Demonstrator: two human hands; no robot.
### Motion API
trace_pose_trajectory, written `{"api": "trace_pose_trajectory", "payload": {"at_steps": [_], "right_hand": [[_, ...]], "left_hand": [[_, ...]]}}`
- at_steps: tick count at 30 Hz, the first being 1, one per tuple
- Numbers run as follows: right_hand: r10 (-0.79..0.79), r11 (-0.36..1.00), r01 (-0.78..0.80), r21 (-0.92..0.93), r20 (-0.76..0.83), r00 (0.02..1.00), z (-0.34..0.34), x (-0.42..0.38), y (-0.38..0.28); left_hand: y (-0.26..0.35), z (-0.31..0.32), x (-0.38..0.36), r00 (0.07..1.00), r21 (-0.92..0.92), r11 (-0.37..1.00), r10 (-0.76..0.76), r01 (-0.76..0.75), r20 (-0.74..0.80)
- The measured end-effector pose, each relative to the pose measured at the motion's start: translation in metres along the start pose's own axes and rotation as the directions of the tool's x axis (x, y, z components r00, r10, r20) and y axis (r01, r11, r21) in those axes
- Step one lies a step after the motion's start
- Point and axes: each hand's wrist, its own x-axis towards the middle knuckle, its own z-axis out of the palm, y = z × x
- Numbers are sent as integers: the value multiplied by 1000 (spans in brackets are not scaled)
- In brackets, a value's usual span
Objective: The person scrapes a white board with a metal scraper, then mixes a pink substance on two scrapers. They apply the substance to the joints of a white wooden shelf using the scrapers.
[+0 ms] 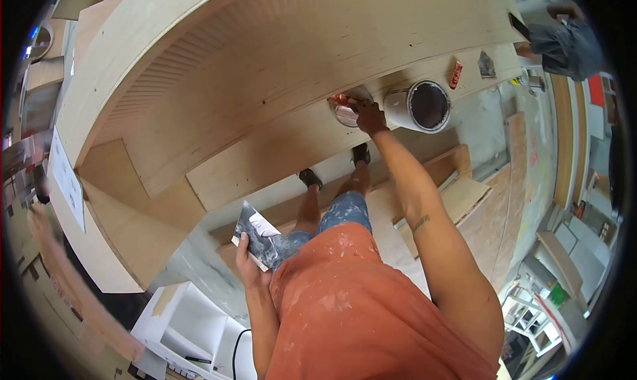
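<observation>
Head view, near to far. Orange cloth shirt (332, 300), pale spatters. Left hand (248, 266): closed on the lower edge of a flat, angular plate (257, 233), its face smeared grey and white, tilted, held near the blue shorts (346, 211), also spattered. Right hand (371, 118): fingers drawn together at a round, shallow lid (345, 120), over a red-and-pale item (341, 100); whether they grip it, cannot be told. Just beside, a round bucket (399, 106), pale wall, dark grey-brown contents, smeared rim. Lid and bucket are on plywood (265, 158), smooth, pale-grained, a curved ribbed band set along one arc. Beyond the bucket: red tube (455, 75), pale lettering, illegible; a grey, angular scrap (487, 65). At left, printed sheet (67, 179), text too small to read. Top right, another person (567, 45), partly cut off by the dark lens border.
</observation>
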Motion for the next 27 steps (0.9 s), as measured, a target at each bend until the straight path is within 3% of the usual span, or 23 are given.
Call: {"api": "trace_pose_trajectory", "payload": {"at_steps": [2,4,8,11,14,16,19,22,25,27], "right_hand": [[-8,1000,9,-13,44,999,-15,5,3],[14,1000,-16,8,205,979,-36,7,9],[-41,998,28,60,213,976,-28,5,32],[53,975,-93,202,198,979,-20,4,39],[-15,986,-5,165,123,992,-26,-1,37],[-110,988,76,138,258,960,-29,3,37],[-23,973,-33,229,237,971,-27,5,30],[-114,968,83,239,120,986,-19,1,21],[-42,989,38,140,27,999,-16,-8,-5],[-9,983,-5,183,75,997,-18,-14,-21]], "left_hand": [[1,-1,2,1000,1,1000,-5,5,-2],[2,-6,4,999,12,1000,-13,13,30],[6,-6,8,1000,-5,1000,-17,17,26],[7,-10,16,998,-43,998,-41,43,50],[9,-10,21,996,-37,996,-76,78,43],[8,-14,24,996,-31,997,-75,76,38],[9,-9,22,996,-25,996,-80,81,41],[7,-12,20,995,-41,996,-82,84,50],[3,-20,23,996,-18,996,-91,92,19],[2,-22,22,995,-7,995,-96,96,19]]}}
